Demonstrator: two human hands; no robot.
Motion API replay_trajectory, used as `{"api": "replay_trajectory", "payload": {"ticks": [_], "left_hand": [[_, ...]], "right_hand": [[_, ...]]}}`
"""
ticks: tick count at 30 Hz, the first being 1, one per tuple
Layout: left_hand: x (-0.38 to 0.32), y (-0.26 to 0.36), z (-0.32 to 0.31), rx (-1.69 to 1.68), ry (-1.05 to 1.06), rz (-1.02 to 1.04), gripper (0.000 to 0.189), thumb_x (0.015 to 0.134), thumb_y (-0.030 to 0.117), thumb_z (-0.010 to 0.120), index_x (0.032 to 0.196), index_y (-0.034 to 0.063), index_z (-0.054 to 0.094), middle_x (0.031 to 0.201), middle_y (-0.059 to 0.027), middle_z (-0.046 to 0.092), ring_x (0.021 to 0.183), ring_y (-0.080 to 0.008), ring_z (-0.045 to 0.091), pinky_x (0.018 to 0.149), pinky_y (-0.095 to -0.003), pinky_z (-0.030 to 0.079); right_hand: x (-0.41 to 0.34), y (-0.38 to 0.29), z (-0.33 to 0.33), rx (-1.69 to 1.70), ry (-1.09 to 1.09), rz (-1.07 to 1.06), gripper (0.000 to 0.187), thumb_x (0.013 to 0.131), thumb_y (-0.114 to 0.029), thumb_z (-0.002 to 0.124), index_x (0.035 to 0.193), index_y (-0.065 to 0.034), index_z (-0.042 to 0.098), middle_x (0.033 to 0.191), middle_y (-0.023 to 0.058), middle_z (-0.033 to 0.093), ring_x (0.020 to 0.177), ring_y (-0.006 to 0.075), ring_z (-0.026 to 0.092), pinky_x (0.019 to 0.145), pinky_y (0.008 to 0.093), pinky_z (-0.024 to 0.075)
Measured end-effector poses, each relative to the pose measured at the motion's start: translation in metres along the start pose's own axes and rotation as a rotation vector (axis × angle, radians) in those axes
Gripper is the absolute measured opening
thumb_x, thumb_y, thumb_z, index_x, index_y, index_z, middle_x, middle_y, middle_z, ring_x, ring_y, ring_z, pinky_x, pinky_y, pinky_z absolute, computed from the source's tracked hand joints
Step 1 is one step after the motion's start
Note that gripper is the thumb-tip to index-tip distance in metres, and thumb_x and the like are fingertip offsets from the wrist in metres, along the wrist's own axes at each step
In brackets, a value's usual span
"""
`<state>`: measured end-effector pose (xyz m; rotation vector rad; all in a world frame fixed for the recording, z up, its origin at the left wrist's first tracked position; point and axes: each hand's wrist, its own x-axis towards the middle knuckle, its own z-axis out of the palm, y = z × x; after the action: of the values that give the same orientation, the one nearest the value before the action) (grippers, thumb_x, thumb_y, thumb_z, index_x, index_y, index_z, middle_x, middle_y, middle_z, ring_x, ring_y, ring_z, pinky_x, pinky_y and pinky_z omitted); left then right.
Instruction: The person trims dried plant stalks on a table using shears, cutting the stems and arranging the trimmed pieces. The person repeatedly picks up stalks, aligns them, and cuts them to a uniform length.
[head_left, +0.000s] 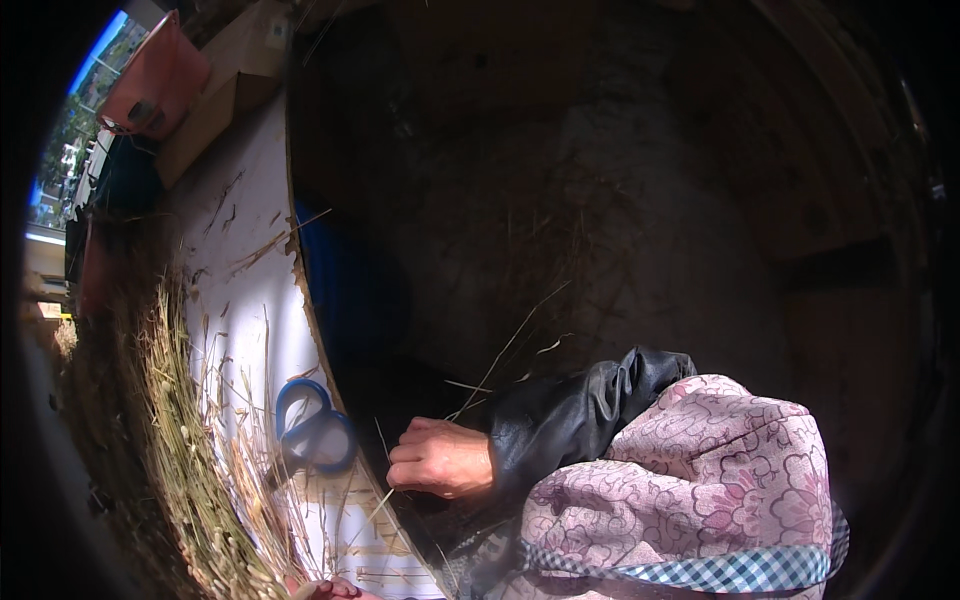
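Observation:
My right hand (442, 459), in a black sleeve (577, 401), is closed in a fist just off the table edge. Thin dry stalks (379, 504) stick out on either side of it, so it grips a few. Only some fingers of my left hand (341, 589) show at the bottom rim, by the lower end of a bundle of dried stalks (180, 420); what they hold is hidden. Between bundle and fist lie scissors with blue handles (351, 442), their blades partly covered by straw. A pink floral apron (720, 465) with checked trim covers my front.
The white tabletop (247, 300) has a chipped edge and scattered straw bits. A cardboard box (214, 124) and a pink bucket (161, 82) stand at the far end. Below the edge, a dark floor (615, 225) carries loose stalks; a blue object (337, 277) sits in shadow.

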<state>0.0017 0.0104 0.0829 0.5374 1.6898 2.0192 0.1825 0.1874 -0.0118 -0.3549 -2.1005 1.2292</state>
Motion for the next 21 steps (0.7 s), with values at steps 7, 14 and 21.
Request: {"api": "replay_trajectory", "payload": {"ticks": [7,14,21], "left_hand": [[0.004,0.002,-0.014,0.081,0.250,0.130,0.026,0.085,0.026,0.049,0.092,0.0014,0.055,0.086,-0.0117,0.056,0.075,-0.0216,0.053,0.063,-0.0332,0.044],[-0.002,0.010,0.007,0.199,0.311,0.235,0.027,0.086,0.027,0.049,0.093,0.0013,0.053,0.091,-0.0125,0.055,0.079,-0.0231,0.052,0.066,-0.0348,0.043],[0.004,0.009,0.014,0.299,0.256,0.270,0.028,0.086,0.028,0.048,0.093,0.0011,0.052,0.095,-0.0133,0.054,0.084,-0.0246,0.051,0.069,-0.0364,0.043]], "right_hand": [[-0.030,0.034,-0.024,-0.366,-0.008,0.078,0.007,0.078,-0.014,0.057,0.084,-0.0130,0.055,0.075,0.0019,0.050,0.073,0.0185,0.049,0.071,0.0329,0.0341],[-0.079,0.079,-0.031,-0.493,-0.080,0.173,0.020,0.070,-0.011,0.055,0.089,-0.0163,0.055,0.080,0.0000,0.053,0.081,0.0186,0.052,0.074,0.0339,0.0361],[-0.157,0.219,-0.032,-0.653,-0.663,0.992,0.020,0.076,-0.017,0.048,0.087,-0.0164,0.064,0.103,0.0117,0.057,0.095,0.0282,0.054,0.081,0.0425,0.0436]]}}
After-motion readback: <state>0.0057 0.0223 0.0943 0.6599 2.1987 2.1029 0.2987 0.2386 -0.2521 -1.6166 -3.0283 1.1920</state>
